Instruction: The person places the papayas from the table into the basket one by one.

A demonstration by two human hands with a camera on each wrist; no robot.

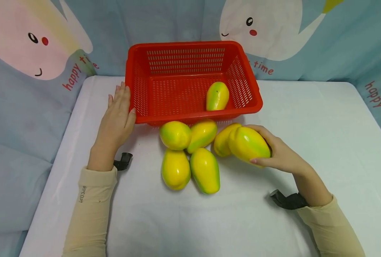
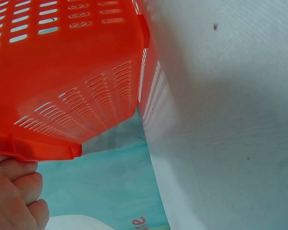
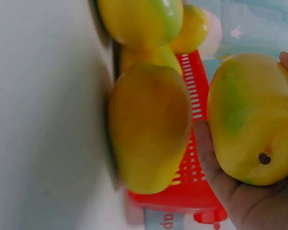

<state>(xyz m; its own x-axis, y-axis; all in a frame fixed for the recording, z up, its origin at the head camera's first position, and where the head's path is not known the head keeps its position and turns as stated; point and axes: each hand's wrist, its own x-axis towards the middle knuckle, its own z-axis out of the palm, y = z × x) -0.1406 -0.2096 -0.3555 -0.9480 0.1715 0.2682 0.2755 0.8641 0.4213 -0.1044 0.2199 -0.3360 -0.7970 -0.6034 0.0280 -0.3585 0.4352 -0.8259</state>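
My right hand (image 1: 281, 153) grips a yellow-green mango (image 1: 249, 143), thumb on the near side, lifted off the table in the right wrist view. Behind it, partly covered, lies another mango (image 1: 223, 142). My left hand (image 1: 115, 119) rests with straight fingers against the left rim of a red plastic basket (image 1: 193, 117); the left wrist view shows its fingers (image 2: 29, 187) at the rim. Inside the basket, toward the right front, is one mango (image 1: 217, 95). Several more, such as this mango (image 1: 176, 169) and this mango (image 1: 205, 171), lie on the table before the basket.
A white cloth (image 1: 177, 221) covers the table. Blue curtain (image 1: 174, 21) with printed whales hangs close behind the basket and along the left side. Black wrist straps with stubs (image 1: 288, 200) sit at both wrists, near the tabletop.
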